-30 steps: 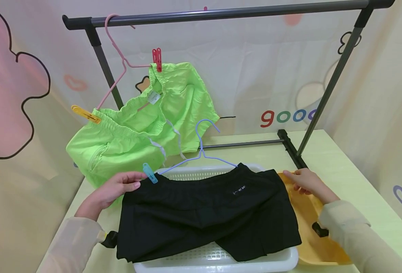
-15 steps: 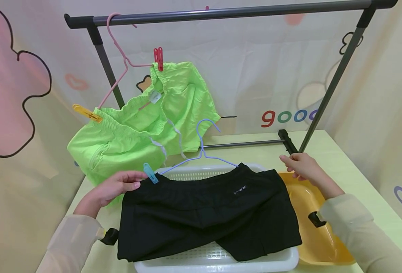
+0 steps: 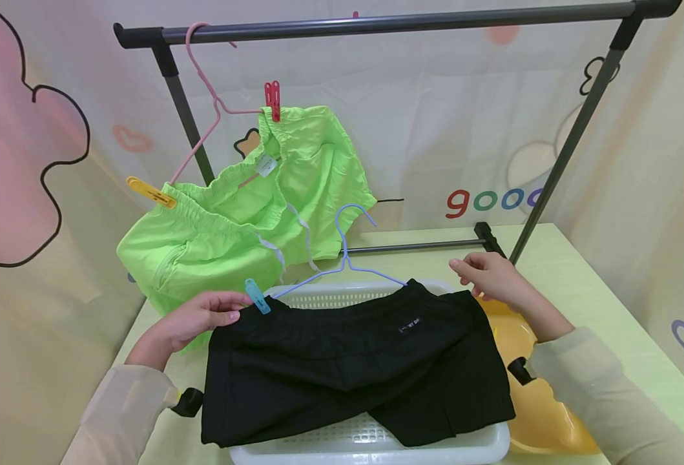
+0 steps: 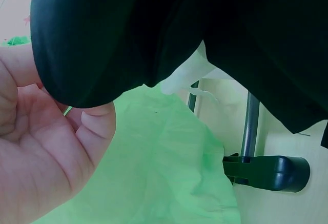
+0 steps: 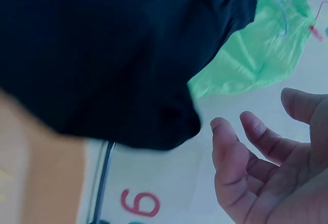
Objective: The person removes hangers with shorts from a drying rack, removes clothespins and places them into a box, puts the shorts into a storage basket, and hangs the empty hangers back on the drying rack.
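Black shorts (image 3: 342, 368) are spread on a blue wire hanger (image 3: 346, 258), above a white basket. A light-blue clothespin (image 3: 257, 296) grips their waistband near the left end. Just beside this clothespin, my left hand (image 3: 196, 316) pinches the waistband corner between thumb and fingers; the left wrist view shows the black cloth between them. My right hand (image 3: 487, 276) hovers past the waistband's right end, fingers loosely bent. In the right wrist view, a gap separates those fingertips from the cloth, and nothing is held.
Lime-green shorts (image 3: 214, 252) hang from a pink hanger (image 3: 218, 103) on the dark rack (image 3: 405, 23), with red (image 3: 273, 101) and yellow (image 3: 152, 192) clothespins. Under the black shorts stands the white basket (image 3: 371, 455); an orange basin (image 3: 542, 413) lies to its right.
My right hand has moved up and to the left, from over the orange basin toward the waistband's right end. My left hand and the black shorts have stayed nearly still.
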`<state>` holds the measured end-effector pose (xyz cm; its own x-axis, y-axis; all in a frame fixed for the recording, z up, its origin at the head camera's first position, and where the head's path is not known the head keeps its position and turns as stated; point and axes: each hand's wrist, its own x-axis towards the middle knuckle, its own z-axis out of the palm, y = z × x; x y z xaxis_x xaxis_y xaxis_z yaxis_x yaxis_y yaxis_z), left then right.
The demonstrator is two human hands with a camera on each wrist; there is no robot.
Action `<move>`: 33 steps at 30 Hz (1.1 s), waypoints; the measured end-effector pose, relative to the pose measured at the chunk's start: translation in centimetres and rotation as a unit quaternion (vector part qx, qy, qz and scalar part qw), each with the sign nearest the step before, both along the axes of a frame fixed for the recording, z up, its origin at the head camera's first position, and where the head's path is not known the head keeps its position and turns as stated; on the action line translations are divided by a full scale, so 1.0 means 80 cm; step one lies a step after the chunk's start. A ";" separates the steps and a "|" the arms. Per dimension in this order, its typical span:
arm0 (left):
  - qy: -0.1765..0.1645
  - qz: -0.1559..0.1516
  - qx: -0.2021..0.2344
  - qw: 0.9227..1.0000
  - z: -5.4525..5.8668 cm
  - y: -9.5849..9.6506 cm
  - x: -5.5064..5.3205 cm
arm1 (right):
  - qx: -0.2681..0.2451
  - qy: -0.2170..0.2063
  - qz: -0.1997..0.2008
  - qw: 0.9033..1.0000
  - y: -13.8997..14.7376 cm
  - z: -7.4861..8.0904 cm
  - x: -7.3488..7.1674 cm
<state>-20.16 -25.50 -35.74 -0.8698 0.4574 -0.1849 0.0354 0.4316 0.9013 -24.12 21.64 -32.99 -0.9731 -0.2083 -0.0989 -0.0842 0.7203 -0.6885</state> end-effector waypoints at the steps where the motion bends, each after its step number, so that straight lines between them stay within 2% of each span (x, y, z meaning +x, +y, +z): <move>1: -0.001 0.001 -0.002 1.000 -0.001 0.000 0.000 | -0.002 0.003 0.004 1.000 -0.004 0.002 0.000; 9: -0.003 0.005 -0.003 1.000 -0.003 -0.002 0.000 | -0.044 0.031 0.036 0.998 -0.036 0.012 0.003; 16: 0.004 0.002 -0.004 1.000 -0.001 -0.002 0.001 | -0.048 0.053 0.067 0.995 -0.062 0.020 0.004; 24: 0.014 0.001 -0.012 1.000 0.003 0.000 0.002 | -0.049 0.054 0.109 0.991 -0.095 0.034 0.007; 33: 0.028 0.002 -0.030 0.999 0.006 0.002 0.005 | -0.052 0.075 0.161 0.983 -0.127 0.042 0.003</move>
